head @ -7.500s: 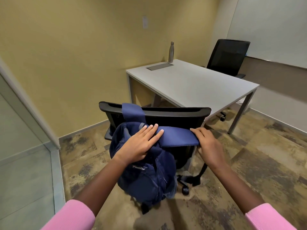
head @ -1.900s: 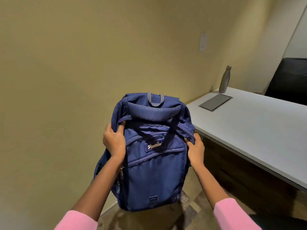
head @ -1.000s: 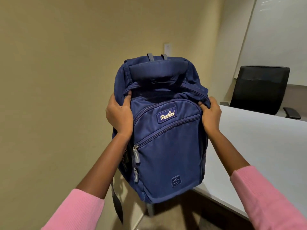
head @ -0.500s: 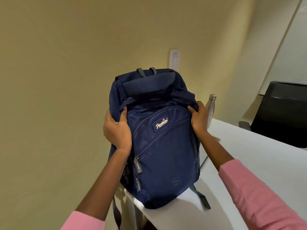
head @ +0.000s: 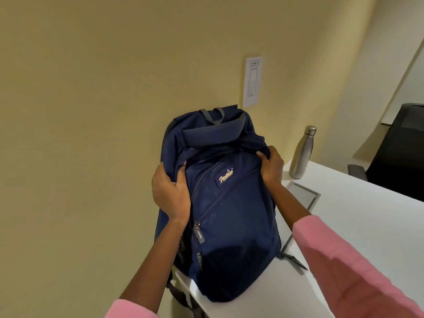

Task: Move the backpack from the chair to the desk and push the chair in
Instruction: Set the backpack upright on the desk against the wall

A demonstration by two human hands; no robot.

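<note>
A navy blue backpack (head: 231,216) stands upright on the near left corner of the white desk (head: 358,226), its front pocket facing me. My left hand (head: 171,193) grips its left side near the top zipper. My right hand (head: 271,165) clutches the fabric at its upper right shoulder. A strap hangs over the desk's left edge. The chair that held the backpack is out of view.
A steel water bottle (head: 302,152) stands by the wall behind the backpack. A grey flat panel (head: 302,196) lies on the desk beside my right forearm. A black office chair (head: 399,152) sits at the far right. The yellow wall carries a white notice (head: 252,81).
The backpack has come down from the air and now rests further onto the desk corner. Both hands keep their grip on its sides.
</note>
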